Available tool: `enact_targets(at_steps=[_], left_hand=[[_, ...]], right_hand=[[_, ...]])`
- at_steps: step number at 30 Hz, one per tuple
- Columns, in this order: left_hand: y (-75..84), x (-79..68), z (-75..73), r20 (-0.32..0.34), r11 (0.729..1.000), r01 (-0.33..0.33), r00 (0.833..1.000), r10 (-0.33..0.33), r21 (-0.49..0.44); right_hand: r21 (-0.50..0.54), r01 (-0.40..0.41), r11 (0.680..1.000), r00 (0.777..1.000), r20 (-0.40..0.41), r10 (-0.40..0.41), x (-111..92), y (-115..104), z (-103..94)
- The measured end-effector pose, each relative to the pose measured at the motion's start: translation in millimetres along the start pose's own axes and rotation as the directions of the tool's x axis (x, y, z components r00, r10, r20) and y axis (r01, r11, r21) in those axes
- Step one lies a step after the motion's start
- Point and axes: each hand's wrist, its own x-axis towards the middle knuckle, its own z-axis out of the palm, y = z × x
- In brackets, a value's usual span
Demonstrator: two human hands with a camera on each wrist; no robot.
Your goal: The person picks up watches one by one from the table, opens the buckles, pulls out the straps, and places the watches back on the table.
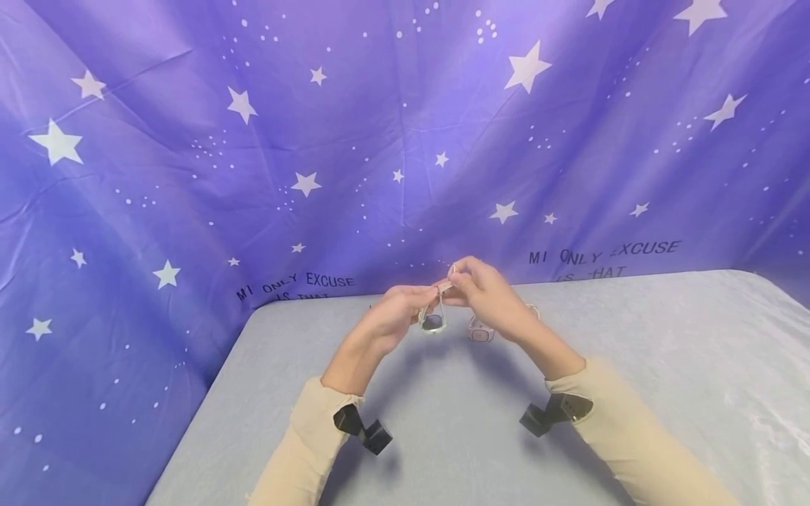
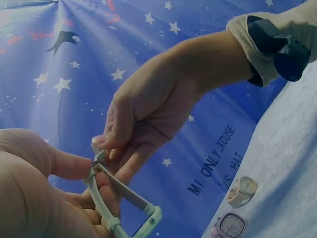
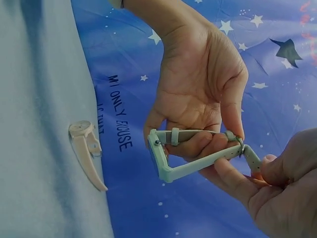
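Both hands hold a pale green wristwatch [image 1: 433,323] above the table, its square dark face hanging below the fingers. In the right wrist view the watch strap [image 3: 205,161] forms a loop, with one end passed through the buckle [image 3: 241,148]. My left hand [image 1: 395,313] pinches the strap by the buckle between thumb and fingers, as the left wrist view shows. My right hand [image 1: 484,292] pinches the free strap end [image 3: 252,159], which bends away from the buckle.
On the grey cloth-covered table [image 1: 443,436] lie a pink square-faced watch [image 1: 481,332] and a beige round-faced watch [image 2: 242,191], near the back edge. A purple star-printed curtain [image 1: 380,140] hangs right behind the table. Each sleeve carries a black wrist camera [image 1: 376,436].
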Motion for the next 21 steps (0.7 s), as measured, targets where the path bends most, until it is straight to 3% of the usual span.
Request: enact_targets(at_steps=[8,13,21], left_hand=[[-2.0,1.0,2.7,-0.007,1.0,-0.006,1.0,0.006,-0.016],[-3.4,2.5,-0.5,0.006,1.0,-0.019,1.0,0.019,0.0],[-2.3,1.6,-12.1,0.047,0.986,-0.135,0.99,0.13,0.096]], right_hand=[[0.074,-0.043,0.996,0.999,0.018,0.042,2.1,3.9,-0.4],[0.111,-0.055,0.992,0.998,-0.01,0.056,2.3,0.3,-0.7],[0.072,0.002,0.997,0.998,-0.058,0.003,-2.2,-7.2,-8.5]])
